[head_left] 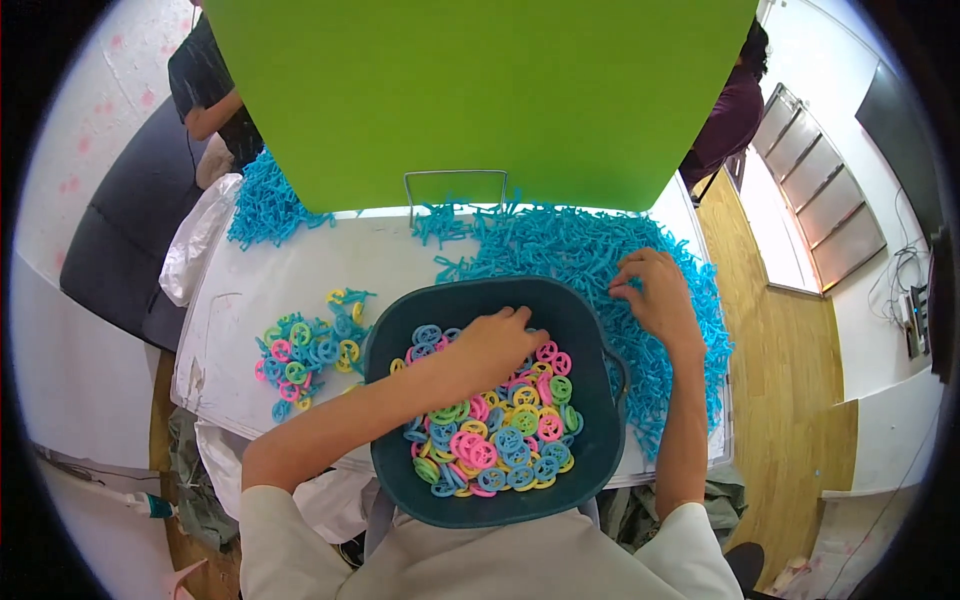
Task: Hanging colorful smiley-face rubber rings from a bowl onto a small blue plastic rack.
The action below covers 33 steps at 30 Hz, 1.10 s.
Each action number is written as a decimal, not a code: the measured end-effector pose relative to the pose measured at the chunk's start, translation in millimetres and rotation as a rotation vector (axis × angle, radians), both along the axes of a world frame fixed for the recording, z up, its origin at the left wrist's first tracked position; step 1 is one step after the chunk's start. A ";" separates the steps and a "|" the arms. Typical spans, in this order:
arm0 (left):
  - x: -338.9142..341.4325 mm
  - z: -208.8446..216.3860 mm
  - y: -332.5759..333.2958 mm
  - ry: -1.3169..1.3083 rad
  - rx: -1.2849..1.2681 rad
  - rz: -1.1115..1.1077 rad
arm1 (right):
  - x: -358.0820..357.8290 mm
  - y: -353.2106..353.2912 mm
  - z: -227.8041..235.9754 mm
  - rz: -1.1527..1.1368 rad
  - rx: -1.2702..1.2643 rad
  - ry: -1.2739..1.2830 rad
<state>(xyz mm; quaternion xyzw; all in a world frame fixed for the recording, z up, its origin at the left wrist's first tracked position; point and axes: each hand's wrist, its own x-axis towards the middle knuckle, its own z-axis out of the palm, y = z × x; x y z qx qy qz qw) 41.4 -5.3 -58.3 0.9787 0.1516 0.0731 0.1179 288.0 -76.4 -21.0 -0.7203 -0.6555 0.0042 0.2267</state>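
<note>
Dark tub (600, 430) — colourful rings (482, 454), seemingly spoked

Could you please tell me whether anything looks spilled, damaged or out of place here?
Mainly the white tabletop: its near left corner looks scuffed, with dark marks breaking the white. The loose blue pieces lie heaped beyond and beside the dark bin, but that seems a working pile rather than a spill.

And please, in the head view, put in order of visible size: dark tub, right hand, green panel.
Largest to smallest, as seen:
1. green panel
2. dark tub
3. right hand
</note>
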 end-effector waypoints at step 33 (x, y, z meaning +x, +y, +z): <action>-1.5 72.8 6.1 -0.633 -1.176 0.287 | -52.6 1.7 15.3 0.289 0.131 1.379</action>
